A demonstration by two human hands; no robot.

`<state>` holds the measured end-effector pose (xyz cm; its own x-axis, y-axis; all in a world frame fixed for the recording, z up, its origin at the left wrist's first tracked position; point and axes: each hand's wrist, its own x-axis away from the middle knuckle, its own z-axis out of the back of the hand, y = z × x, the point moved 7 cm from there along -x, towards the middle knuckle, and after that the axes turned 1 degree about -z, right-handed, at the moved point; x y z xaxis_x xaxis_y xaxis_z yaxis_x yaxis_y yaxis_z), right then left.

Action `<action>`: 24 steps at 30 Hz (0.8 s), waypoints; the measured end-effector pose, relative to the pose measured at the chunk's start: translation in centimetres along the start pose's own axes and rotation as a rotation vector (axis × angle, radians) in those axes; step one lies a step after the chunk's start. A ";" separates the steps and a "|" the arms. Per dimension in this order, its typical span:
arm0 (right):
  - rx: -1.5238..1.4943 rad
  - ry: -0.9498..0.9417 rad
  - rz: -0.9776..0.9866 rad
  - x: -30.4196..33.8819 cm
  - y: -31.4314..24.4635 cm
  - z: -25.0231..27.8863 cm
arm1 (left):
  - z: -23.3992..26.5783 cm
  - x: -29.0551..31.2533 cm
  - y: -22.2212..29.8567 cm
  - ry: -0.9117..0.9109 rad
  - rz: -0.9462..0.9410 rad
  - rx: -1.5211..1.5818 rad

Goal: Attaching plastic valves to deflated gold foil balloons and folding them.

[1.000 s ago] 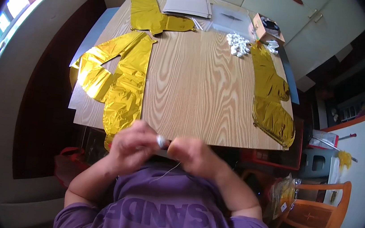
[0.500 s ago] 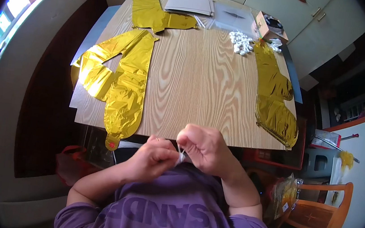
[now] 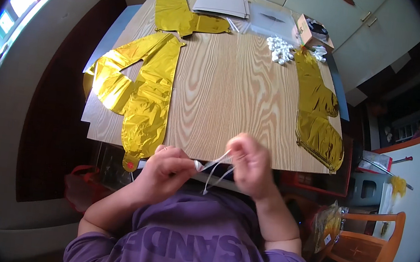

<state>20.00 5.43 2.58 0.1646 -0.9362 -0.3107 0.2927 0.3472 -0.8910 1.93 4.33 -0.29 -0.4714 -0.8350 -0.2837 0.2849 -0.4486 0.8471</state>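
Just off the table's near edge, a thin white string (image 3: pixel 215 161) stretches between my two hands. My left hand (image 3: pixel 168 168) is closed around a small white wad of it at the fingertips. Slightly higher and to the right, my right hand (image 3: pixel 251 167) pinches the string, somewhat blurred by motion. A loose end hangs in a curve between them. On the table's left lies a flat gold foil balloon (image 3: pixel 151 93), its red-marked tip over the near edge. Another gold foil balloon (image 3: pixel 176 16) is behind it. A third foil balloon (image 3: pixel 316 112) lies along the right edge.
A pile of small white bundles (image 3: pixel 279 51) sits at the back right of the wooden table (image 3: pixel 225 91). Behind are grey-white sheets (image 3: pixel 220 4), a clear plastic packet (image 3: pixel 269 21) and a wooden box (image 3: pixel 312 33). A wooden chair (image 3: pixel 362 246) stands at right.
My right hand has moved right and slightly up, away from my left. The string between them has been drawn out longer, and a loose end now hangs in view.
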 end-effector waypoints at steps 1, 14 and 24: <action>0.087 0.043 0.091 -0.4 -0.4 1.2 | 0.1 -0.2 1.0 -0.011 -0.087 -0.149; -0.429 -0.295 -0.280 0.4 3.8 -4.1 | -1.2 0.8 4.4 -0.272 -0.360 0.164; -0.091 -0.300 0.144 1.3 -2.8 -3.5 | 0.4 0.7 2.1 0.049 -0.362 -0.165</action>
<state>16.11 3.01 3.50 0.4720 -0.8149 -0.3364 0.1629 0.4557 -0.8751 1.88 2.90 1.49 -0.5263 -0.6264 -0.5751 0.2401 -0.7582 0.6062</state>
